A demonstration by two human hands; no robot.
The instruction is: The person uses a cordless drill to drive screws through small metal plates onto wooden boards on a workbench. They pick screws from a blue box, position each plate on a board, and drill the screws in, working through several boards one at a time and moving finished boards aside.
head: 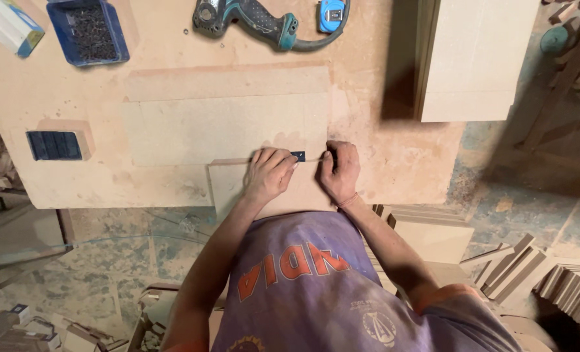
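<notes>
At the near edge of the counter (394,163) we press a small flat board (237,186) down. Our left hand (270,173) is closed around a small dark blue tool (297,156); our right hand (340,171) pinches a thin pencil-like stick (314,159) against it. We judge the board stiff and light, best held by its edges.

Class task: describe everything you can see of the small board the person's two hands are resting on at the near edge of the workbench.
The small board is a pale tan rectangular panel, apparently fibreboard, lying flat at the workbench's near edge, partly overhanging it. Its far edge meets a larger pale panel. The left hand presses on it beside a small dark blue piece; the right hand rests at its right end. Hands and torso hide much of it.
</notes>
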